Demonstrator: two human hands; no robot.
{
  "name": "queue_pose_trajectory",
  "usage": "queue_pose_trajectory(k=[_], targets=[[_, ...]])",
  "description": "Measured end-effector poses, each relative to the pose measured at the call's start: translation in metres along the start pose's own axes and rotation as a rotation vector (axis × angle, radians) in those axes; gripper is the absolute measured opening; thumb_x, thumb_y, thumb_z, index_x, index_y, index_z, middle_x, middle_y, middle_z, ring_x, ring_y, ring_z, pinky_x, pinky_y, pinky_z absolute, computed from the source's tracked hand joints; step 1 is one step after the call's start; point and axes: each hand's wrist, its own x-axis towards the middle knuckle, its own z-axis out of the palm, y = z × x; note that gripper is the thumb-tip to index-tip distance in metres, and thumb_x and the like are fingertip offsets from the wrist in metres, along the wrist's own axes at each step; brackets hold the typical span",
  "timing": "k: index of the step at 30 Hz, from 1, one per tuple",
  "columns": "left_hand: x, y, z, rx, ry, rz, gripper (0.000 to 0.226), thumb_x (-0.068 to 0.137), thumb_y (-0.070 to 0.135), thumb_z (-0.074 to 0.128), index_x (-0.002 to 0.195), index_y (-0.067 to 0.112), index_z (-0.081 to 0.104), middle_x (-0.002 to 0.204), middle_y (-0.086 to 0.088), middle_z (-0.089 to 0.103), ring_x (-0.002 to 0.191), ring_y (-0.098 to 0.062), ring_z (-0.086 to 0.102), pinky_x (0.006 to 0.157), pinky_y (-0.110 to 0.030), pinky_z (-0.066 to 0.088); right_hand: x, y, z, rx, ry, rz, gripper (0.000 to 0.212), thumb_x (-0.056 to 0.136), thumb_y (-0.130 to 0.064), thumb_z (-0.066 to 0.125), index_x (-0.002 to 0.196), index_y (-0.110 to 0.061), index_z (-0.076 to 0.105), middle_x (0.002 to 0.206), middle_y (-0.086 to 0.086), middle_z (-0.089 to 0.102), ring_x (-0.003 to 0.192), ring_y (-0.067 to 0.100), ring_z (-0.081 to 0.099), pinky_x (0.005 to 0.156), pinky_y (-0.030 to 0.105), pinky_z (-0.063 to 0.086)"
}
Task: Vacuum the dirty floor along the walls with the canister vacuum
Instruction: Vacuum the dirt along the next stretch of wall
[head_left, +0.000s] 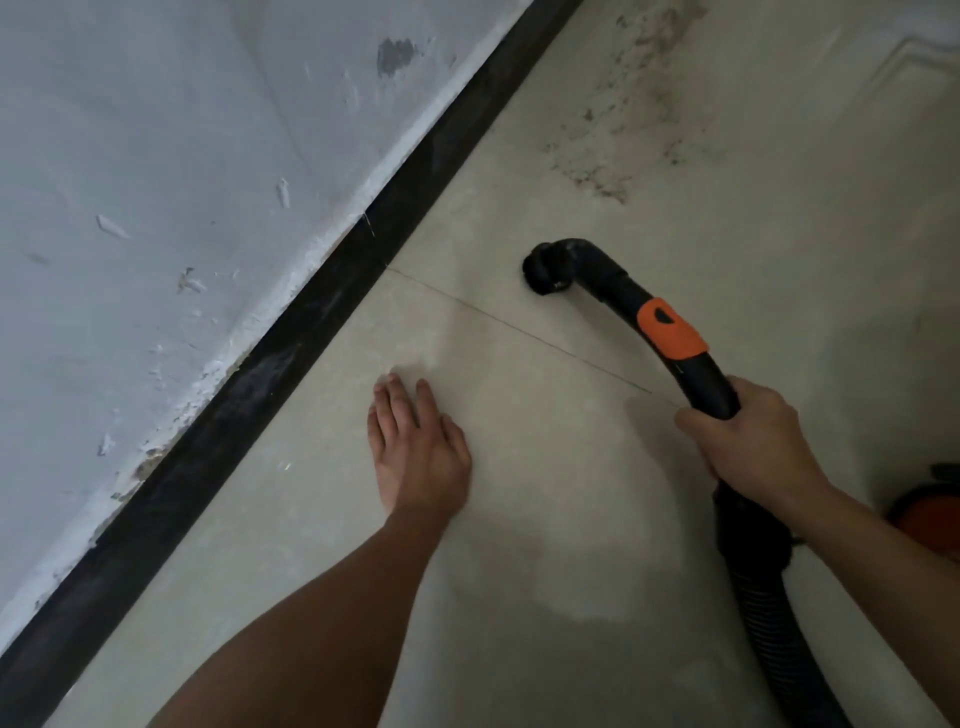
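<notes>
My right hand (748, 441) grips the black curved vacuum handle (696, 374), which carries an orange band (670, 330). Its round black nozzle end (543, 270) rests on the pale tiled floor (519, 519), some way out from the wall. A ribbed black hose (769, 613) runs back from under that hand to the bottom edge. My left hand (415, 447) lies flat, palm down, on the tile beside the black skirting board (291, 332), fingers apart and holding nothing. A patch of dark dirt specks (623, 119) lies on the floor beyond the nozzle.
A white plastered wall (156, 182) with chipped spots rises on the left above the skirting. Part of the orange vacuum canister (930, 514) shows at the right edge. A thin tile joint (493, 317) crosses the floor between my hands.
</notes>
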Motion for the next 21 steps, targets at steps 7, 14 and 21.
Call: queue_pose_trajectory(k=[7, 14, 21], targets=[[0.003, 0.004, -0.004, 0.029, -0.056, -0.005, 0.056, 0.102, 0.033, 0.024, 0.152, 0.010, 0.020, 0.160, -0.021, 0.006, 0.148, -0.032, 0.001, 0.121, -0.042, 0.001, -0.043, 0.053, -0.029, -0.055, 0.073, 0.046, 0.016, 0.075, -0.018, 0.073, 0.075, -0.017, 0.056, 0.063, 0.006, 0.061, 0.054, 0.024, 0.059, 0.048, 0.026, 0.039], [-0.036, 0.036, -0.071, -0.027, -0.656, -0.077, 0.046, 0.100, 0.038, 0.045, 0.129, 0.004, 0.055, 0.134, -0.019, 0.052, 0.120, -0.036, 0.050, 0.100, -0.040, 0.042, -0.116, 0.033, -0.045, -0.237, -0.335, 0.001, 0.022, 0.078, -0.022, 0.070, 0.088, -0.019, 0.050, 0.075, 0.000, 0.055, 0.069, 0.024, 0.055, 0.054, 0.029, 0.037], [-0.128, 0.138, -0.194, -1.113, -0.486, -0.696, 0.061, 0.098, 0.060, 0.026, 0.109, 0.012, 0.062, 0.093, -0.010, 0.072, 0.096, -0.023, 0.066, 0.092, -0.041, 0.048, -0.215, -0.019, -0.125, -0.139, -0.421, 0.030, 0.025, 0.079, -0.018, 0.068, 0.093, -0.019, 0.047, 0.077, 0.003, 0.059, 0.069, 0.025, 0.060, 0.057, 0.032, 0.048]])
